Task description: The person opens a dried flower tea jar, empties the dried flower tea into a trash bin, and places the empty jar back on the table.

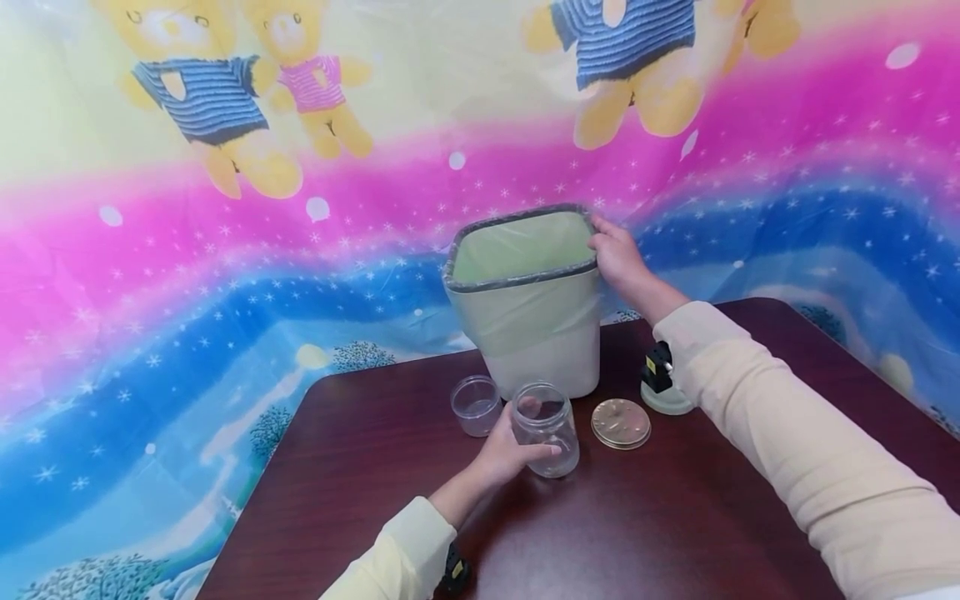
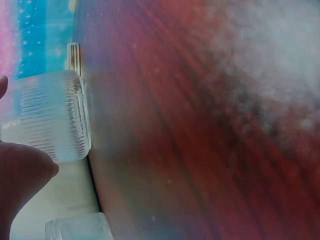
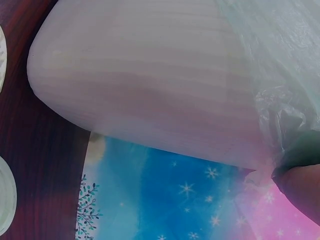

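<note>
My left hand grips a clear glass jar without a lid, its thumb across the front. In the left wrist view the ribbed side of the jar shows, with the thumb below it. My right hand holds the right rim of a pale trash bin lined with a thin greenish plastic bag; its fingers are partly hidden behind the rim. The bin stands near the back of the table, upright or slightly tilted. In the right wrist view the bin's white wall fills the top, the bag bunched beside the thumb.
A small clear round container stands left of the jar. A gold-coloured lid lies to the right, and a pale round object sits partly behind the right wrist camera. The dark wooden table meets a patterned cloth backdrop.
</note>
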`<action>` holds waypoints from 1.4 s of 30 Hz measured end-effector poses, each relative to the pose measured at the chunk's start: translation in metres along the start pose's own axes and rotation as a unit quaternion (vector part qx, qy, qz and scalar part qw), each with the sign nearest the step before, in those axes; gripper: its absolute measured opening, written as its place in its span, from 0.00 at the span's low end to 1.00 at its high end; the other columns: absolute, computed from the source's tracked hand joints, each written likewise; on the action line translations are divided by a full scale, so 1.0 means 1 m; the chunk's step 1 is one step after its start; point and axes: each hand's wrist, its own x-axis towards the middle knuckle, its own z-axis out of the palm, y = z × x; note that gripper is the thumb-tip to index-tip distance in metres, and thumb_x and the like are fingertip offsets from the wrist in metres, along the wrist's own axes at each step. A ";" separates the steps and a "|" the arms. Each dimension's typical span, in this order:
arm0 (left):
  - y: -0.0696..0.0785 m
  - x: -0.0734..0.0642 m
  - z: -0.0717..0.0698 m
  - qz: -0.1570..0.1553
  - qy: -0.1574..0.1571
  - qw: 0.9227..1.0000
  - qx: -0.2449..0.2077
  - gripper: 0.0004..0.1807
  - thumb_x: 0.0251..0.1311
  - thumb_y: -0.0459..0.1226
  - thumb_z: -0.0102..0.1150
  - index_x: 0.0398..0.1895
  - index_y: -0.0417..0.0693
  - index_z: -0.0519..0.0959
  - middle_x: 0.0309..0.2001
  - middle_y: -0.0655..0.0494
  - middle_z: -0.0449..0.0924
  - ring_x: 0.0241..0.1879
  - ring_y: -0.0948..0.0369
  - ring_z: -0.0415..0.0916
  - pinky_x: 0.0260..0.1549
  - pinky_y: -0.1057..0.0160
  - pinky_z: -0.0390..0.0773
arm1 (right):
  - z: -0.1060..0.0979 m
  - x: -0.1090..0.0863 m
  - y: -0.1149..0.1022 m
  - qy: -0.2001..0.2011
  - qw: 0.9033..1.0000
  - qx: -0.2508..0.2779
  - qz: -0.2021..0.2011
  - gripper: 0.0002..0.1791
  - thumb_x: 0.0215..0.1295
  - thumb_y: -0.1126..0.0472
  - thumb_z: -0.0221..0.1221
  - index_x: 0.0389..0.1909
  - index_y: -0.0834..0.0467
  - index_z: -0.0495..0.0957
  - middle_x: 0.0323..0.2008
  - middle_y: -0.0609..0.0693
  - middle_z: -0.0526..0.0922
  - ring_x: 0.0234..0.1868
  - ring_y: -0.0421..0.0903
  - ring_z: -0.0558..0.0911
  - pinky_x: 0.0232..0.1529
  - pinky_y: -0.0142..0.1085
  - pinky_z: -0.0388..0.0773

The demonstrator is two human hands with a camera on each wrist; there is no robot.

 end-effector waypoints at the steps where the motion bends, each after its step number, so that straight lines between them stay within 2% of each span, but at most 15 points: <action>1: 0.000 -0.001 0.001 0.000 0.001 1.000 -0.002 0.39 0.45 0.26 0.72 0.62 0.33 0.64 0.60 0.34 0.67 0.61 0.42 0.66 0.61 0.49 0.62 | 0.000 0.000 0.000 0.000 1.000 -0.001 0.000 0.32 0.73 0.67 0.37 0.76 0.60 0.44 0.76 0.50 0.43 0.75 0.48 0.41 0.72 0.40 0.44; 5: 0.001 -0.003 0.003 0.007 0.000 1.000 -0.006 0.39 0.45 0.27 0.73 0.62 0.35 0.64 0.61 0.35 0.68 0.62 0.44 0.66 0.62 0.51 0.61 | 0.000 -0.001 0.001 -0.001 1.000 -0.003 -0.001 0.31 0.73 0.66 0.37 0.76 0.61 0.43 0.76 0.50 0.43 0.75 0.48 0.41 0.72 0.40 0.41; 12: 0.001 -0.005 0.005 0.013 -0.006 1.000 -0.006 0.40 0.45 0.27 0.73 0.63 0.36 0.64 0.62 0.37 0.68 0.63 0.46 0.65 0.63 0.52 0.59 | -0.002 0.000 0.002 -0.002 1.000 -0.010 0.000 0.32 0.73 0.66 0.37 0.76 0.60 0.43 0.76 0.50 0.43 0.75 0.48 0.41 0.72 0.40 0.42; 21: 0.003 -0.004 0.006 -0.007 -0.012 0.999 -0.036 0.41 0.43 0.25 0.73 0.63 0.35 0.63 0.62 0.38 0.67 0.62 0.44 0.65 0.60 0.56 0.64 | -0.006 -0.002 0.004 -0.015 1.000 -0.026 -0.006 0.32 0.75 0.62 0.39 0.76 0.57 0.43 0.76 0.48 0.42 0.75 0.48 0.40 0.72 0.42 0.40; 28: 0.004 -0.004 0.006 -0.021 -0.016 0.999 -0.037 0.43 0.41 0.25 0.75 0.63 0.35 0.63 0.62 0.39 0.67 0.62 0.45 0.65 0.61 0.56 0.64 | -0.014 -0.006 0.006 -0.019 1.000 -0.012 -0.012 0.33 0.75 0.57 0.43 0.77 0.56 0.44 0.76 0.49 0.45 0.75 0.49 0.43 0.72 0.45 0.44; 32: 0.006 -0.003 0.002 -0.022 -0.018 0.999 -0.037 0.45 0.41 0.27 0.75 0.65 0.37 0.62 0.63 0.41 0.68 0.64 0.47 0.64 0.63 0.54 0.62 | -0.019 -0.009 0.005 -0.015 1.000 0.001 -0.018 0.34 0.75 0.56 0.45 0.77 0.55 0.45 0.76 0.51 0.46 0.75 0.51 0.46 0.72 0.45 0.45; 38: 0.015 0.000 -0.009 0.001 -0.032 0.998 -0.051 0.45 0.44 0.26 0.73 0.67 0.37 0.60 0.65 0.40 0.66 0.68 0.51 0.59 0.68 0.52 0.52 | -0.026 -0.013 0.001 -0.017 1.000 0.004 -0.021 0.34 0.75 0.57 0.46 0.77 0.56 0.46 0.76 0.52 0.47 0.74 0.52 0.47 0.71 0.47 0.46; 42: 0.025 0.002 -0.019 0.015 -0.034 0.997 -0.060 0.45 0.45 0.25 0.72 0.67 0.33 0.58 0.66 0.37 0.63 0.69 0.50 0.57 0.68 0.54 0.52 | -0.031 -0.017 0.001 -0.030 0.999 -0.001 -0.022 0.34 0.76 0.56 0.45 0.77 0.58 0.44 0.76 0.52 0.44 0.74 0.53 0.47 0.71 0.47 0.46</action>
